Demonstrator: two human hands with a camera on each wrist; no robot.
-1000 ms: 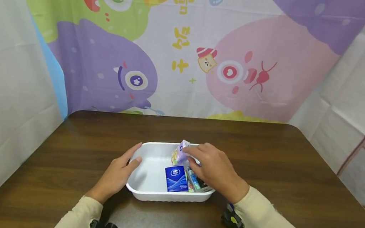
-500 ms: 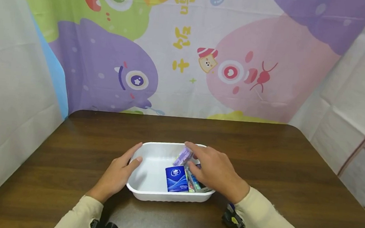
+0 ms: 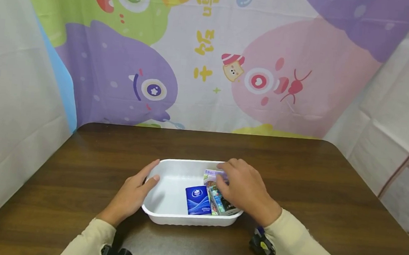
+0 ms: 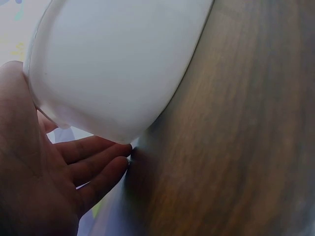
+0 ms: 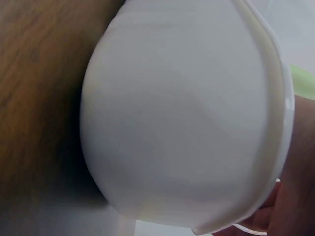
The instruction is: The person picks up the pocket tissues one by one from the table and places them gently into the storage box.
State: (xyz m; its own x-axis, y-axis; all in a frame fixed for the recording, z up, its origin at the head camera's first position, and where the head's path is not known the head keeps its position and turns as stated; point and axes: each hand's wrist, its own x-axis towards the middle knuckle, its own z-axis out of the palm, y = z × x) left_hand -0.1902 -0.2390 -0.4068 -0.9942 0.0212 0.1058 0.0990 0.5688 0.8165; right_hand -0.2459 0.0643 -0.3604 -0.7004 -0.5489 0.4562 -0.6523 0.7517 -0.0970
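A white tray (image 3: 168,219) stands on the table. My left hand (image 3: 132,192) grips its left end, thumb over the rim and fingers along the outside; in the left wrist view these fingers (image 4: 101,182) reach behind the tray wall near the tabletop. Inside the tray, at the right end, my right hand (image 3: 243,184) holds a small purple printed pack (image 3: 210,175), which it partly covers. A blue pocket tissue pack (image 3: 198,201) lies beside it, nearer the front. In the right wrist view the tray's outer wall (image 5: 177,113) hides most of the right hand.
Close to the right wall of the tray lies a shiny multicoloured packet (image 3: 220,201), dark at one end, beside the tissue pack. A brown wooden table (image 3: 281,157) bears the tray. Behind it hangs a cartoon-printed cloth (image 3: 199,107).
The purple pack has gone from standing up to lying flatter, further right in the tray. My right hand has shifted slightly right with it. The left hand and tray have hardly moved.
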